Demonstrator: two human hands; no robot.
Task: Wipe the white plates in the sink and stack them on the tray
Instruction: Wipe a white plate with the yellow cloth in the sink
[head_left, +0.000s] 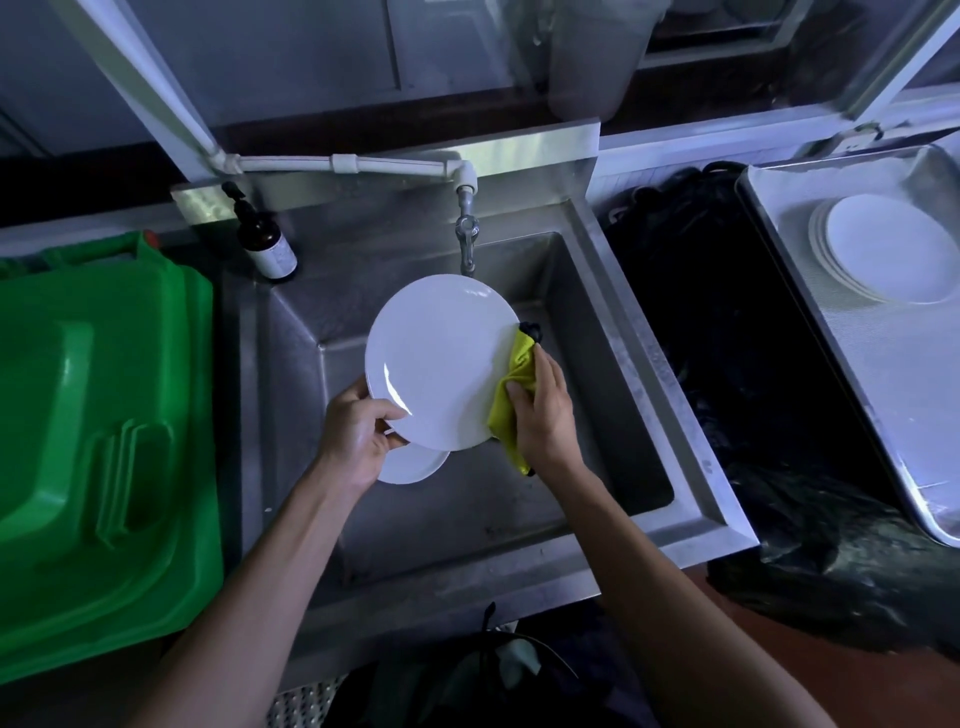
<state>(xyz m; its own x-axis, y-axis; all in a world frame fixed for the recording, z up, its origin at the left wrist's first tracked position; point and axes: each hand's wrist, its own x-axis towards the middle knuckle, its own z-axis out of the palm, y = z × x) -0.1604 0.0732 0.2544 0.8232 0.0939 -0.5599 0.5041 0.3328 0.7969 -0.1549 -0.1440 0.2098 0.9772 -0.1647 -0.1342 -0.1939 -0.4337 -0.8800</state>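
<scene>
Steel sink (613, 332) below, my left hand (358, 434) grips the white plate (441, 358) while my right hand (545, 415) clutches the yellow cloth (511, 384) at its right rim, tray (852, 332) farther right.

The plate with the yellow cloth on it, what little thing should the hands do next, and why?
Probably slide the yellow cloth leftward across the plate. The right hand presses the cloth only at the plate's right edge, while the left hand holds the plate above the sink, so most of its face looks unwiped. The tray can wait.
</scene>
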